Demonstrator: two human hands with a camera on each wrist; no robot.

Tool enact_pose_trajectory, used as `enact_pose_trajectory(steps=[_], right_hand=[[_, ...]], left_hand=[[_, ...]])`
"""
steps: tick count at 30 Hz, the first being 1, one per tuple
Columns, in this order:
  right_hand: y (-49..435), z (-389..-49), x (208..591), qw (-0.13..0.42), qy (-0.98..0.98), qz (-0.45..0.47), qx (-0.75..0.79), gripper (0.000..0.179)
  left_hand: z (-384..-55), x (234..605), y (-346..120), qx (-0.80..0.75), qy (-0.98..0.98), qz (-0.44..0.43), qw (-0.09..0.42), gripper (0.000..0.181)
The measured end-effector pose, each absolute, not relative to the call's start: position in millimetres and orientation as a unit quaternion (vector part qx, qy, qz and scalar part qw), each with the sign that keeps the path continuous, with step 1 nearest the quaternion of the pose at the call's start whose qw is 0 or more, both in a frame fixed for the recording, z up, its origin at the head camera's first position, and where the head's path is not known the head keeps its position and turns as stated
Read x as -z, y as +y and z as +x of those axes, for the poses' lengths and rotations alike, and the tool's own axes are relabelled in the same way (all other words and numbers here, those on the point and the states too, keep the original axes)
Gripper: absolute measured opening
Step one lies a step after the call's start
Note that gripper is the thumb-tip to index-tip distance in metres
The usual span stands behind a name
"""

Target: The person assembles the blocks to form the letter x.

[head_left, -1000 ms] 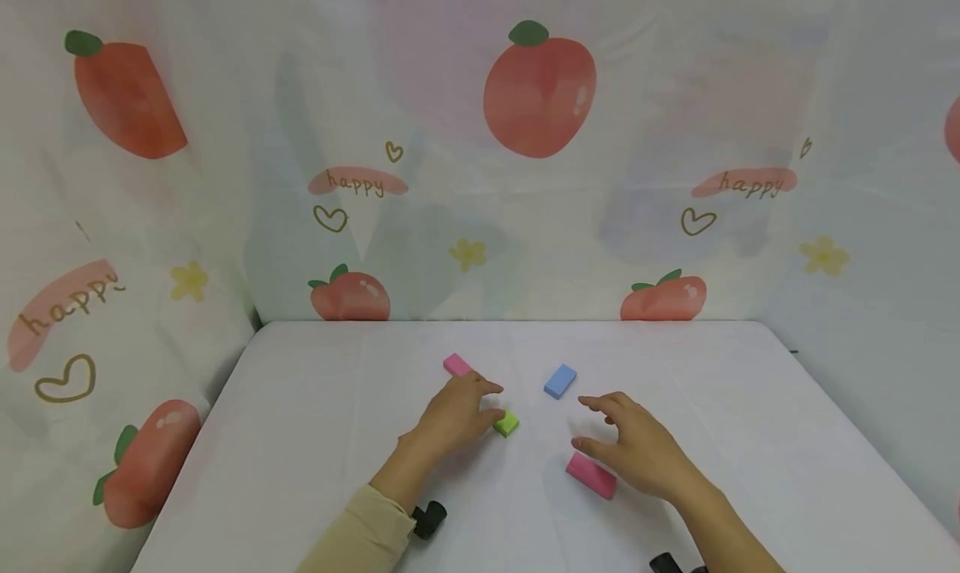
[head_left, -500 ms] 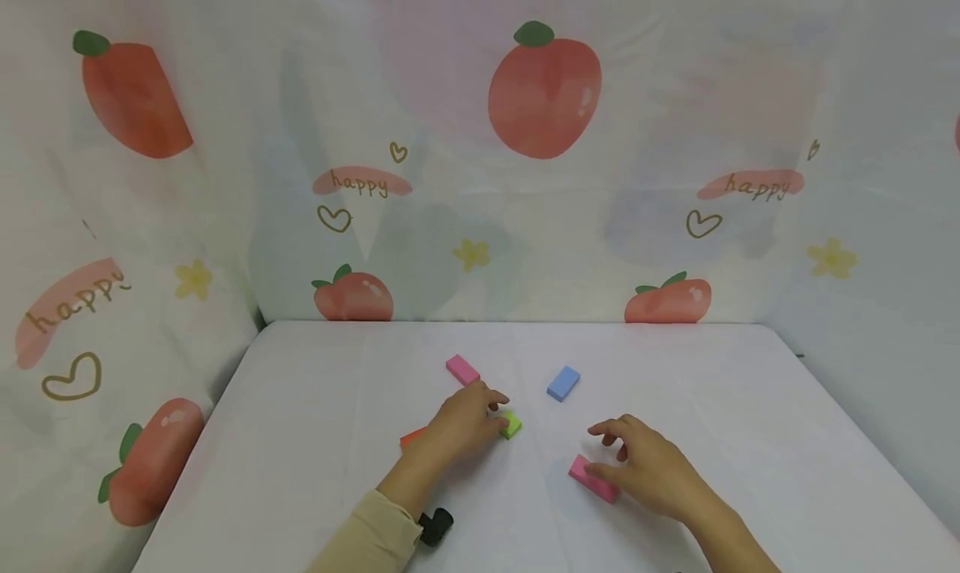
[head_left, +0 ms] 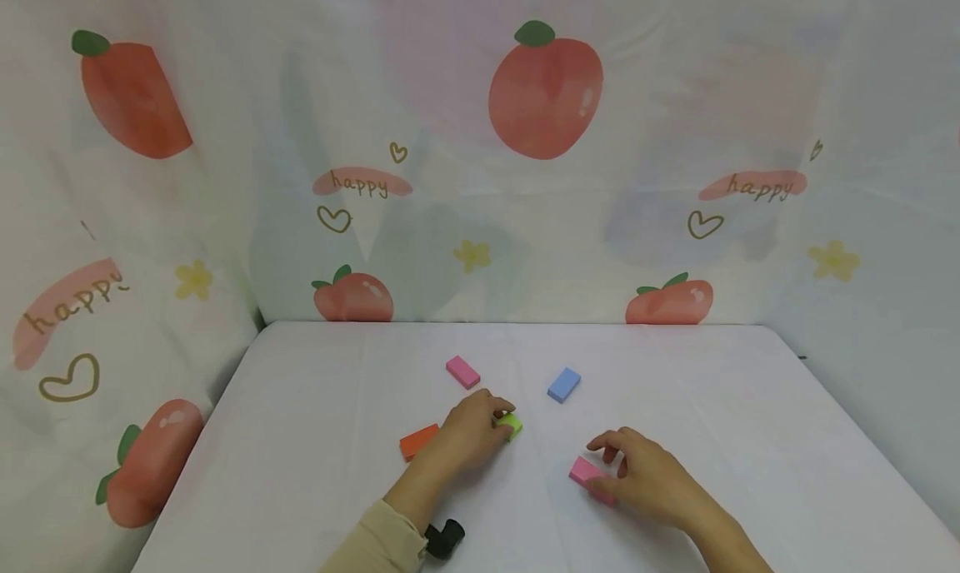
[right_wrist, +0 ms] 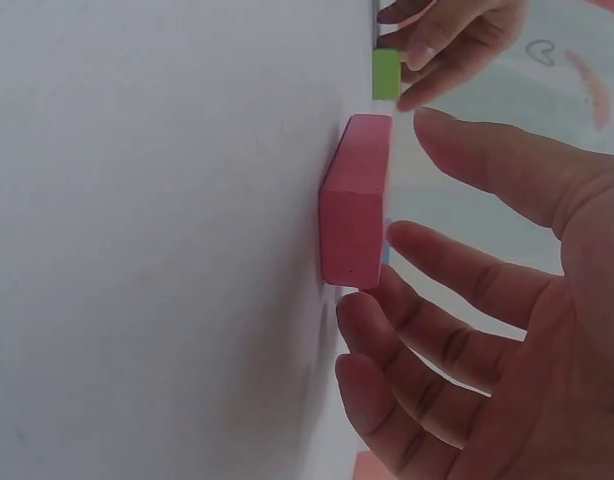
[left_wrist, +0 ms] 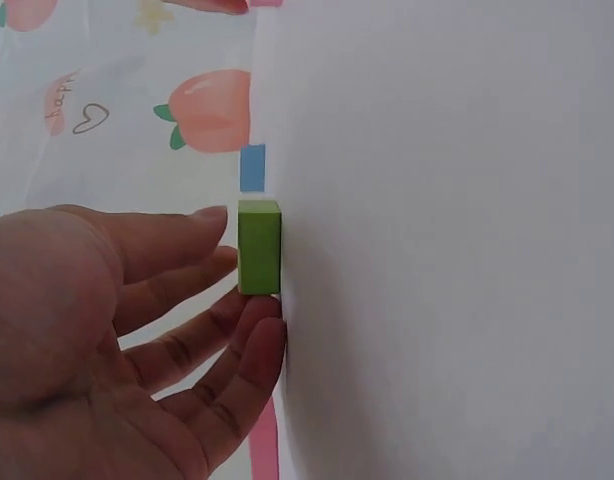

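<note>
In the head view my left hand (head_left: pixel 472 431) is at the small green block (head_left: pixel 510 426), which lies flat on the white table. The left wrist view shows the thumb just short of the green block (left_wrist: pixel 259 248), with fingertips beside its near end; contact is unclear. My right hand (head_left: pixel 648 477) hovers over the near pink block (head_left: pixel 585 470), partly covering it. Seen from the right wrist, thumb and fingers spread around the pink block (right_wrist: pixel 355 215) without closing on it. An orange block (head_left: pixel 417 441) sits left of my left hand, partly hidden by it.
Farther back on the table (head_left: pixel 337 390) lie another pink block (head_left: pixel 462 371) and a blue block (head_left: pixel 564 385). A black device (head_left: pixel 446 540) is at my left wrist. A fruit-printed cloth (head_left: pixel 435 82) hangs behind and at both sides of the table.
My right hand has come down and nearer, its thumb now over the near pink block. My left hand has shifted slightly right and nearer, uncovering the orange block and far pink block. The blocks stay put.
</note>
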State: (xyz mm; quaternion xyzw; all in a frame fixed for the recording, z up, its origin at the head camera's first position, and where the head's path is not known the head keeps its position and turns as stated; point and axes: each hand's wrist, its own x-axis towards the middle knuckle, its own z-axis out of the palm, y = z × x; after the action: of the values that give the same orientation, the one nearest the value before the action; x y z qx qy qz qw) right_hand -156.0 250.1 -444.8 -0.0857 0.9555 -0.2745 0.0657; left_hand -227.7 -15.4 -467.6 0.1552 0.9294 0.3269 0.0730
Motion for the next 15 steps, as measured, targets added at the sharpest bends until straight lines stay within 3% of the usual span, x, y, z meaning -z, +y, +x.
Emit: enact_pose_trajectory(steps=[15], right_hand=[[251.9,-158.7,455.7,0.074,0.949,-0.109,0.288,0.040]], left_hand=[[-222.6,479.8,-11.5,-0.340,0.930,0.136,0.037,0.028]])
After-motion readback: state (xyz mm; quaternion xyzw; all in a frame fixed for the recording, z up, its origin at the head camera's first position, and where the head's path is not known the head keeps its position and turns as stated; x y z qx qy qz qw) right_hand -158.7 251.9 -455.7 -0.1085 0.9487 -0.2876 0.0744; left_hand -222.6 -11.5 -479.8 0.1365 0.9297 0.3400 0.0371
